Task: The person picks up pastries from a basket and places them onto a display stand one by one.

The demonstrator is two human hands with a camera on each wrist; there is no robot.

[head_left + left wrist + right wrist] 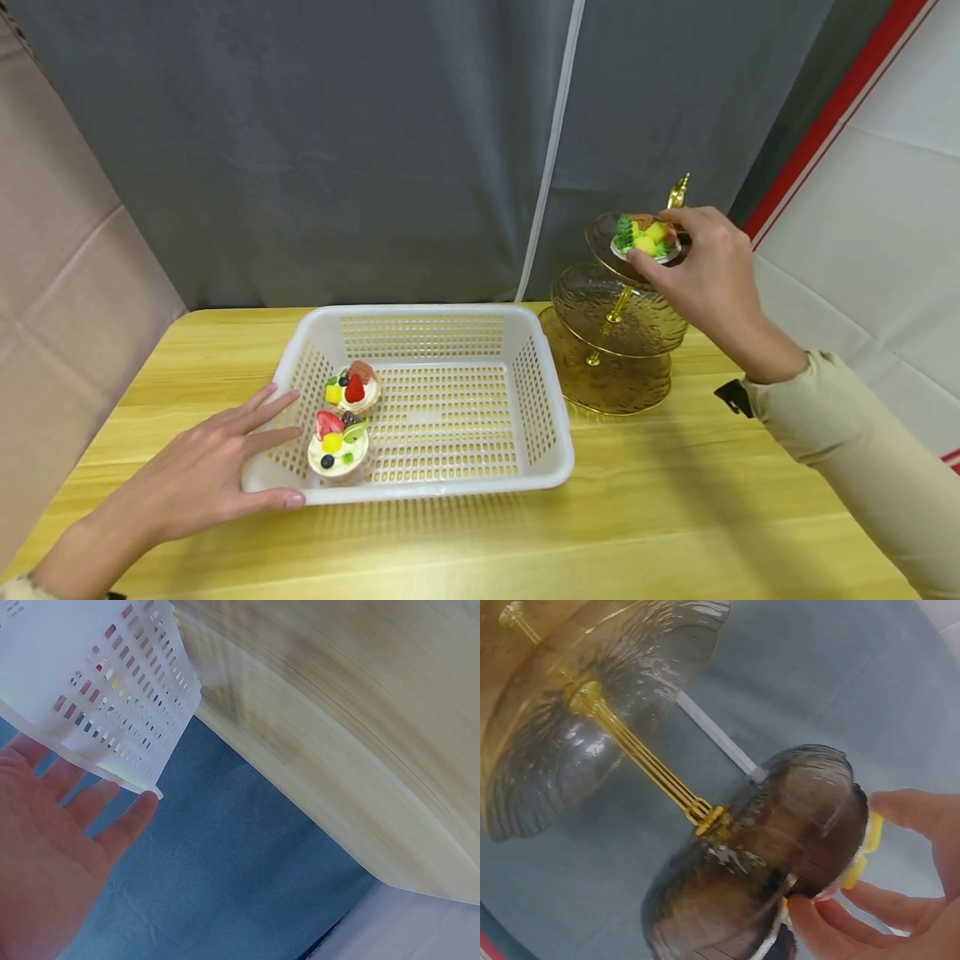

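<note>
My right hand (pixel 708 271) pinches a small fruit tart (pixel 647 243) with yellow chunks and green leaves, thumb on one side and fingers on the other. The tart is at the top plate of a three-tiered amber glass stand (pixel 600 396) with a gold stem. From below, in the right wrist view, the top plate (pixel 795 817) hides most of the tart. My left hand (pixel 202 467) rests on the left rim of a white plastic basket (pixel 435 488), fingers extended over it. Two cream-topped fruit tarts, one farther back (pixel 354 390) and one nearer (pixel 337 458), sit inside at its left end.
The basket and stand share a light wooden table (pixel 480 542), with the stand just right of the basket. A grey curtain (pixel 337 167) hangs behind the table. Pale panels flank both sides, the right one (pixel 862 250) with a red stripe.
</note>
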